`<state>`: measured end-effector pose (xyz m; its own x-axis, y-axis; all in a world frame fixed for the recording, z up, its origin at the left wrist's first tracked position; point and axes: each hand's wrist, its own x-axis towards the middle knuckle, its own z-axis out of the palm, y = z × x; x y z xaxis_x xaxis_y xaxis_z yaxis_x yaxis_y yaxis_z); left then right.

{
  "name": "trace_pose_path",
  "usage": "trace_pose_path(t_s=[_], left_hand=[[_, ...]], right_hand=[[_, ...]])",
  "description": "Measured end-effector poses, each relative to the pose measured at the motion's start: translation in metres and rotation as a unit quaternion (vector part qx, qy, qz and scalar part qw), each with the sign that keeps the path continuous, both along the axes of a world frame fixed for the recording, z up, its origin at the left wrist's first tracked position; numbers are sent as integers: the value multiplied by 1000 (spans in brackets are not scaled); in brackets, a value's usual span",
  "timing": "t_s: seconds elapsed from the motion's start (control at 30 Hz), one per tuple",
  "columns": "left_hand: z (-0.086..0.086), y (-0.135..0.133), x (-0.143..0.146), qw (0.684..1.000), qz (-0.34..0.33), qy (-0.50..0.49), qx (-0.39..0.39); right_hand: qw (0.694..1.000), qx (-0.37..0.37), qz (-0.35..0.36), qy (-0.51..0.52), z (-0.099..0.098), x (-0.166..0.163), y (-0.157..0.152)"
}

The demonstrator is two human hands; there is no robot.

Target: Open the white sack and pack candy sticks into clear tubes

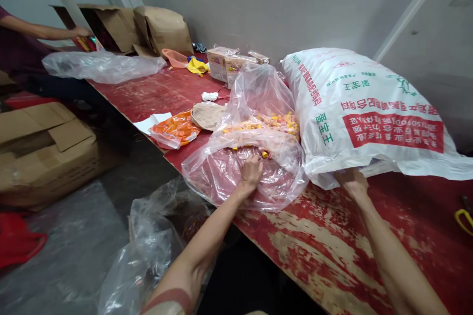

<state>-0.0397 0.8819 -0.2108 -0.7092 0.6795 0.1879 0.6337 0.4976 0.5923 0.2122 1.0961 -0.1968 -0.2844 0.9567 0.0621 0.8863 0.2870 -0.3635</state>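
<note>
My left hand (252,170) is at the mouth of a clear plastic bag (207,167), close to small yellow and pink pieces (279,122) inside it. Its fingers are curled together, and what they hold, if anything, is too small to make out. My right hand (351,180) reaches into the opening of a large white woven sack (373,103) with red and green printing. The sack's edge covers its fingers. Bag and sack lie side by side on a worn red tabletop (318,241).
Left of the bag lie an orange packet (175,129), a tan cloth-like piece (207,116) and white string (210,96). Wrapped boxes (221,61) stand behind. Scissors with yellow handles (463,220) lie at right. A co-worker's hand (80,32) is at far left; cartons (44,152) sit on the floor.
</note>
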Motion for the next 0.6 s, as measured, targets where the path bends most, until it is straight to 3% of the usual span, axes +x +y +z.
trace_pose_path(t_s=[0.1, 0.2, 0.3, 0.37, 0.43, 0.5, 0.6], left_hand=[[-9, 44, -12, 1000, 24, -5, -16], [-15, 55, -19, 999, 32, -11, -16], [-16, 36, -19, 1000, 30, -6, -6], [-16, 13, -14, 999, 25, -25, 42], [-16, -12, -3, 987, 21, -105, 123], [-15, -35, 13, 952, 20, -237, 194], [-11, -57, 43, 878, -8, -414, 241]], right_hand=[[998, -8, -1, 54, -3, 12, -14], [988, -30, 29, 150, -11, 20, -38], [960, -112, 55, 250, -20, 25, -69], [920, -201, 64, 332, -26, 24, -91], [875, -266, 75, 398, -31, 20, -111], [853, -287, 91, 427, -34, 14, -128], [827, -316, 105, 453, -32, 3, -148]])
